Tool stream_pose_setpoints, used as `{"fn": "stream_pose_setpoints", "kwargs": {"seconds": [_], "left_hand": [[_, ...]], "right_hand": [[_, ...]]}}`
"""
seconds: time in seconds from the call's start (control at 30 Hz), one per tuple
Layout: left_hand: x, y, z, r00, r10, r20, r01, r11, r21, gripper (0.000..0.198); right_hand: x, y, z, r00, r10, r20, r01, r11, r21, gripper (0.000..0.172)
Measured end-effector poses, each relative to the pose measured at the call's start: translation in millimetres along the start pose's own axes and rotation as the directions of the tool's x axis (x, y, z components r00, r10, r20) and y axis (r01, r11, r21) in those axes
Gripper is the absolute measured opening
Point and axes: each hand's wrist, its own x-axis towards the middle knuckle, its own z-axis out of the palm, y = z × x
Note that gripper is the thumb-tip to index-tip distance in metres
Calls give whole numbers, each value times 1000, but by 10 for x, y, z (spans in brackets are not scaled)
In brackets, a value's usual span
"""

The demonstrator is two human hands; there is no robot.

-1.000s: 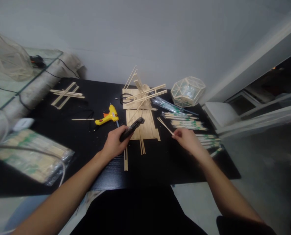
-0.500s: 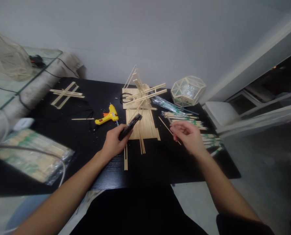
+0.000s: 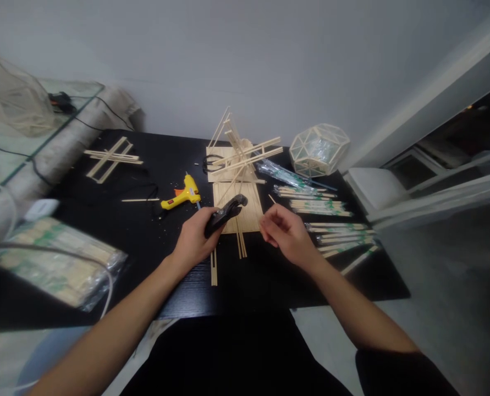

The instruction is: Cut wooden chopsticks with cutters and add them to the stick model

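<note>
My left hand is closed round a black cutter, its jaws pointing up and right over a flat mat of wooden sticks. My right hand is pinched on a thin wooden stick, most of it hidden by the fingers, just right of the mat. Loose sticks lie on the black table between my hands. Behind the mat stands a model built of sticks.
A yellow glue gun lies left of the mat. Wrapped chopsticks are spread at the right, a stick polyhedron behind them. A stick cross sits far left. A plastic bag of sticks lies at the near left.
My right hand has carried the thin stick leftward from the wrapped chopsticks toward the cutter. My left hand stayed in place with the cutter, tilting it slightly.
</note>
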Motion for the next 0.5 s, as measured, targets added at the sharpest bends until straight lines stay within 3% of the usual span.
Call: {"fn": "stream_pose_setpoints", "kwargs": {"seconds": [0.1,0.5], "left_hand": [[1,9,-2,1000,13,18,-13,1000,1,22],[2,8,-29,1000,16,22,-17,999,45,21]], "right_hand": [[82,19,90,998,-51,21,51,999,-16,27],[381,-17,182,984,-148,97,151,988,-27,25]]}}
